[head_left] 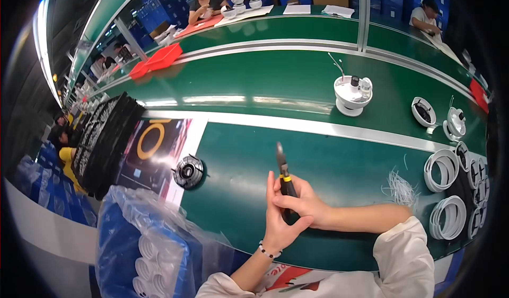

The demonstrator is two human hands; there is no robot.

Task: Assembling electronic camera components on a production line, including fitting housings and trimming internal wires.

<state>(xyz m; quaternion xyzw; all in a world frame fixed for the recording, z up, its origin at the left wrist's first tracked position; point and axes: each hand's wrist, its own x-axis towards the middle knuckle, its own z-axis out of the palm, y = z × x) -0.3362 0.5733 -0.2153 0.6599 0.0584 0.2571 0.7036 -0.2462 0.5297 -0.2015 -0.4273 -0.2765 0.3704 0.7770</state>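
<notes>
My right hand (310,205) is closed around pliers (287,184) with dark handles and yellow bands, their metal jaws pointing away from me. Against it rests my left hand (278,226), its fingers stretched out and its thumb spread to the side; a beaded bracelet circles that wrist. The lower ends of the handles are partly hidden between both hands. Left of them, a round black part with a wire-like cage (188,172) lies at the edge of a printed sheet (154,155). A heap of thin pale strips (401,189) lies right of my right hand.
White rings (448,218) and black parts (476,192) crowd the right end. A white bowl-shaped assembly (352,94) stands on the far green surface. Black trays (103,144) are stacked at left, above a plastic-lined blue bin (175,245). Two people work across.
</notes>
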